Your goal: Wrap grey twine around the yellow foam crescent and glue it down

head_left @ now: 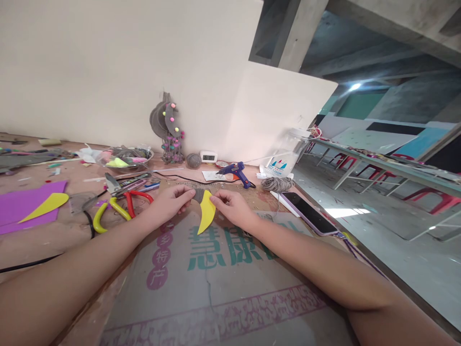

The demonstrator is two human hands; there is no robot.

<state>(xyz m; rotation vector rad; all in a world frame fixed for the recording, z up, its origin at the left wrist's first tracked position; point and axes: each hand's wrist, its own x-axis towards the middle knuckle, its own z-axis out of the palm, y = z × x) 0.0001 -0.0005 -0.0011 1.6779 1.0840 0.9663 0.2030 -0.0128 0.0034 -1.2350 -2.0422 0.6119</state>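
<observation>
A yellow crescent-shaped piece (206,216), its upper end wound with grey yarn (198,194), is held up between my hands over a printed plastic sheet (216,288). My left hand (176,199) is closed, thumb and fingers pinching the yarn-wound end. On the other side my right hand (229,205) pinches the yellow edge near the top. The crescent's pointed tip hangs downward. A strand of grey yarn lies on the sheet below. Close to my left wrist are red-handled pliers (139,198) and a yellow-handled tool (103,218).
A blue glue gun (236,172) rests beyond my hands. Grey yarn (276,184), a phone (309,213) and a plastic jar (284,154) are to the right. At left are purple sheets (21,204) with a yellow cutout (48,206). A grey hanging ornament (168,127) stands against the wall.
</observation>
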